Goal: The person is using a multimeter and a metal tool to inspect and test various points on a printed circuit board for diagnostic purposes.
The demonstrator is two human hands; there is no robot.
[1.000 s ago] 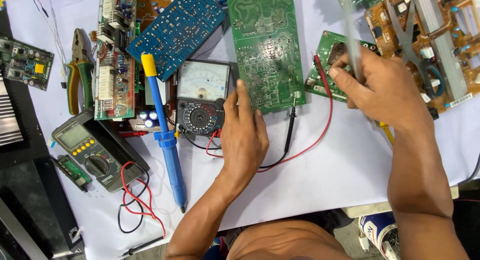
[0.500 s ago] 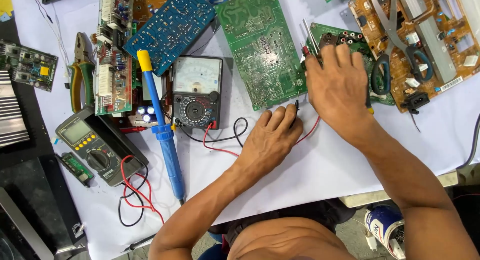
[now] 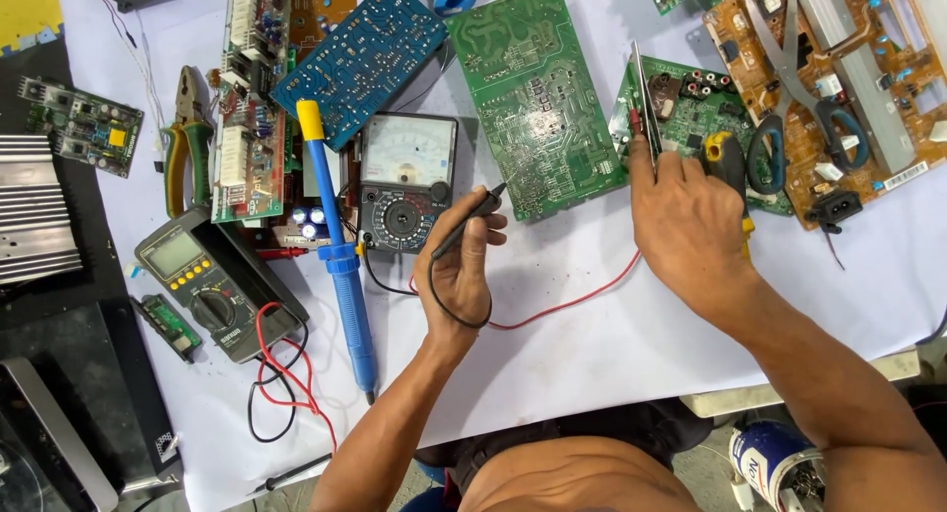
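Black probe (image 3: 469, 221) sits clamped in our left hand (image 3: 459, 270), just right of the analog meter (image 3: 406, 182); our right hand (image 3: 691, 221) pins the red probe (image 3: 636, 122) further right, fingers closed. We judge probing underway; steady contact comes next.

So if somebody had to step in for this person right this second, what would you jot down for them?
Left hand: holds the black test probe, tip raised off the sheet near the analog multimeter.
Right hand: rests on the small green circuit board, pinching the red probe beside metal tweezers.
Red lead trails across the white sheet.
Done: both probes in hand.
Left: black probe touches no board yet.
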